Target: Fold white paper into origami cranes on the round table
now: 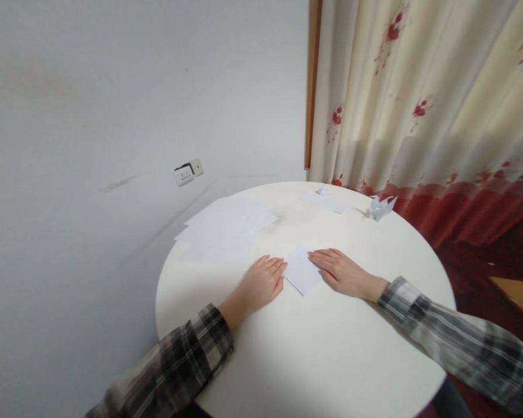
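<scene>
1. Risk: paper square (302, 273) could skid or twist if left hand (261, 283) and right hand (343, 273) press unevenly; it lies loose between both sets of fingertips on smooth table (296, 360).
2. Risk: crooked crease if layers slip under the fingers; can't tell how many layers.
3. Risk: a wide reach beyond the left fingers could scatter the loose sheets (229, 223), which overlap there.
4. Risk: a sweep past the right fingertips could tip the folded paper figure (381, 209), near the table edge, farther out and to their right.
5. Left pose: palm low, fingers straight and together, tips at the square's left corner, thumb close in. No grip visible.
6. Right pose: palm down, fingers extended, fairly close together, tips on the square's upper right side, thumb apart, below them. Touching, no clear pinch.
7. Forearms: plaid sleeves (192, 342) angle inward from both sides; wrists low.
</scene>
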Action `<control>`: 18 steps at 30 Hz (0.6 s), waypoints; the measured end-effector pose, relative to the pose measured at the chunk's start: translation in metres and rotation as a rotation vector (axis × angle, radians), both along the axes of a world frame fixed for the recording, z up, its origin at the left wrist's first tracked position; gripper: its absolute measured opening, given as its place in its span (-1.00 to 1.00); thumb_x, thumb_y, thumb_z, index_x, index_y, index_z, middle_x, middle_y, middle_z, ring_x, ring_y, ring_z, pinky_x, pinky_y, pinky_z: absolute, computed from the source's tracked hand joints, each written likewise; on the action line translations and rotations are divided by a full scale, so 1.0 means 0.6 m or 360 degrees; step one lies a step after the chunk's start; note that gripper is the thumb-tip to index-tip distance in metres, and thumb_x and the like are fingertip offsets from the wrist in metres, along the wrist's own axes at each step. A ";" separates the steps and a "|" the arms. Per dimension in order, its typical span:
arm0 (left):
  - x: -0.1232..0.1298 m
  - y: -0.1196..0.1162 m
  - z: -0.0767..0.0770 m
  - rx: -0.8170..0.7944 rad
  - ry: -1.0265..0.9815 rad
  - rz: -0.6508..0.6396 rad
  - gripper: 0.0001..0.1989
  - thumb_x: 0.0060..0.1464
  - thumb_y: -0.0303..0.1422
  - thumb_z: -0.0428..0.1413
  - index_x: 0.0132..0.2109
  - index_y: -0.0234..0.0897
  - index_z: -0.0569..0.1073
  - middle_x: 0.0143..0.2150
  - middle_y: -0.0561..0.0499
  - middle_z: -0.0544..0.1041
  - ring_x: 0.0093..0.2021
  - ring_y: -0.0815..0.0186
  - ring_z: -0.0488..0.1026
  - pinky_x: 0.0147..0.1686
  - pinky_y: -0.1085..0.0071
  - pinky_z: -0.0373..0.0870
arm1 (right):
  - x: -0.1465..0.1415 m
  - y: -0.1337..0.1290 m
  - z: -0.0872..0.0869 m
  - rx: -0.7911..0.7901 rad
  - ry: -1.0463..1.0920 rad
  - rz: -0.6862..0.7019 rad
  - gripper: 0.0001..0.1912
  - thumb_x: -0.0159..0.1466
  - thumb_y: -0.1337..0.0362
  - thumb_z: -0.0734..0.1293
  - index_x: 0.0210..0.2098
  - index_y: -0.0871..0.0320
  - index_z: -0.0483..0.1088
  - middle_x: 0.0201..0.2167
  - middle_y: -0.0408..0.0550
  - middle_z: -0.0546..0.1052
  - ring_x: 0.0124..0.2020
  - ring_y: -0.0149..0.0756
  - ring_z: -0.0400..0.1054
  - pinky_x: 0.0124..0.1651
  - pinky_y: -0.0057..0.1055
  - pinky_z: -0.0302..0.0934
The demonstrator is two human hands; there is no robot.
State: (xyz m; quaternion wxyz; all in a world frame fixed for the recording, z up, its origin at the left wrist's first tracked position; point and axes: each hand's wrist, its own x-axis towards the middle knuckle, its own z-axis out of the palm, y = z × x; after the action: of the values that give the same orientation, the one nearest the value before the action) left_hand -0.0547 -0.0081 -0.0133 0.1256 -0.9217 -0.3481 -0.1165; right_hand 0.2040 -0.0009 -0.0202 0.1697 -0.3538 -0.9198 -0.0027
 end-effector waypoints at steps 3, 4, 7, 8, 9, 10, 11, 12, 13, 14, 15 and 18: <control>-0.005 -0.011 -0.002 0.0075 -0.0002 0.0043 -0.65 0.11 -0.45 -0.12 -0.02 -0.48 0.39 -0.03 -0.21 0.47 -0.02 0.18 0.39 0.03 0.20 0.21 | 0.000 0.000 -0.001 -0.0007 -0.0001 -0.0016 -0.54 0.24 0.34 0.10 0.14 0.20 0.17 0.14 0.02 0.27 0.14 -0.18 0.12 0.15 -0.11 0.00; -0.005 -0.013 -0.002 0.0088 -0.0004 0.0054 -0.65 0.10 -0.45 -0.12 -0.02 -0.49 0.40 -0.04 -0.22 0.48 -0.04 0.17 0.40 0.01 0.20 0.23 | 0.000 0.001 -0.001 -0.0005 0.0001 -0.0017 -0.54 0.25 0.34 0.10 0.14 0.20 0.17 0.14 0.02 0.27 0.14 -0.18 0.12 0.15 -0.11 0.00; -0.003 -0.017 0.000 0.0096 -0.0012 0.0066 -0.66 0.08 -0.45 -0.10 -0.04 -0.50 0.41 -0.06 -0.23 0.49 -0.07 0.17 0.41 -0.03 0.22 0.27 | 0.002 0.002 -0.001 0.0005 0.0011 -0.0003 -0.55 0.26 0.32 0.10 0.14 0.19 0.17 0.14 0.03 0.28 0.14 -0.18 0.13 0.15 -0.11 0.01; -0.002 -0.018 0.001 0.0098 -0.0017 0.0069 -0.66 0.08 -0.45 -0.10 -0.05 -0.51 0.41 -0.07 -0.24 0.49 -0.08 0.16 0.42 -0.04 0.22 0.28 | 0.003 0.002 -0.001 0.0012 0.0012 0.0002 -0.56 0.26 0.31 0.10 0.13 0.19 0.18 0.13 0.03 0.29 0.14 -0.17 0.13 0.15 -0.10 0.01; -0.001 -0.018 0.002 0.0101 -0.0024 0.0072 -0.66 0.08 -0.46 -0.10 -0.05 -0.52 0.41 -0.07 -0.24 0.49 -0.08 0.16 0.42 -0.05 0.22 0.29 | 0.004 0.001 0.000 0.0020 0.0009 0.0006 -0.57 0.27 0.29 0.11 0.13 0.18 0.19 0.12 0.04 0.30 0.14 -0.17 0.14 0.15 -0.10 0.02; -0.001 -0.018 0.002 0.0104 -0.0029 0.0075 -0.66 0.08 -0.46 -0.10 -0.06 -0.52 0.42 -0.08 -0.25 0.49 -0.09 0.16 0.42 -0.06 0.22 0.30 | 0.005 0.000 0.001 0.0031 0.0005 0.0009 -0.58 0.28 0.28 0.11 0.12 0.17 0.21 0.11 0.04 0.32 0.13 -0.17 0.15 0.14 -0.10 0.02; 0.000 -0.018 0.003 0.0107 -0.0033 0.0078 -0.66 0.08 -0.46 -0.10 -0.06 -0.53 0.42 -0.08 -0.26 0.49 -0.09 0.15 0.42 -0.06 0.22 0.30 | 0.007 -0.001 0.002 0.0045 0.0002 0.0011 -0.60 0.28 0.27 0.11 0.10 0.17 0.22 0.09 0.04 0.33 0.13 -0.17 0.16 0.14 -0.09 0.03; 0.000 -0.018 0.004 0.0109 -0.0036 0.0082 -0.66 0.08 -0.46 -0.10 -0.06 -0.53 0.42 -0.08 -0.26 0.49 -0.09 0.15 0.42 -0.07 0.22 0.31 | 0.008 -0.004 0.004 0.0060 -0.0003 0.0012 -0.61 0.29 0.27 0.11 0.09 0.16 0.23 0.08 0.04 0.35 0.12 -0.18 0.17 0.14 -0.09 0.03; 0.000 -0.018 0.005 0.0108 -0.0036 0.0084 -0.66 0.07 -0.47 -0.10 -0.06 -0.53 0.42 -0.08 -0.27 0.49 -0.09 0.14 0.42 -0.07 0.21 0.31 | 0.010 -0.007 0.005 0.0076 -0.0006 0.0010 -0.62 0.29 0.28 0.11 0.08 0.16 0.24 0.07 0.03 0.36 0.11 -0.18 0.18 0.14 -0.09 0.04; -0.001 -0.017 0.006 0.0104 -0.0033 0.0085 -0.66 0.07 -0.47 -0.10 -0.06 -0.53 0.42 -0.08 -0.27 0.49 -0.09 0.14 0.42 -0.08 0.21 0.31 | 0.012 -0.010 0.007 0.0094 -0.0007 0.0006 -0.63 0.29 0.28 0.11 0.07 0.16 0.26 0.06 0.03 0.37 0.11 -0.19 0.19 0.13 -0.09 0.05; -0.001 -0.017 0.007 0.0097 -0.0031 0.0085 -0.66 0.07 -0.47 -0.10 -0.06 -0.53 0.42 -0.08 -0.27 0.48 -0.09 0.14 0.43 -0.08 0.21 0.31 | 0.014 -0.015 0.008 0.0111 -0.0008 0.0000 -0.64 0.29 0.29 0.10 0.06 0.15 0.26 0.05 0.02 0.38 0.10 -0.20 0.20 0.13 -0.10 0.06; -0.002 -0.014 0.011 0.0065 -0.0025 0.0095 -0.66 0.06 -0.47 -0.10 -0.06 -0.52 0.42 -0.07 -0.28 0.48 -0.10 0.14 0.43 -0.09 0.21 0.31 | 0.023 -0.029 0.009 0.0167 -0.0018 -0.0010 -0.64 0.29 0.34 0.11 0.05 0.14 0.27 0.04 0.00 0.39 0.08 -0.23 0.23 0.12 -0.12 0.08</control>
State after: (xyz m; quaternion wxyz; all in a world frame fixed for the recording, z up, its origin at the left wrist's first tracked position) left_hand -0.0557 -0.0168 -0.0070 0.1449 -0.9072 -0.3738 -0.1271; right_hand 0.2177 -0.0180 -0.0148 0.1829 -0.3471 -0.9183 -0.0535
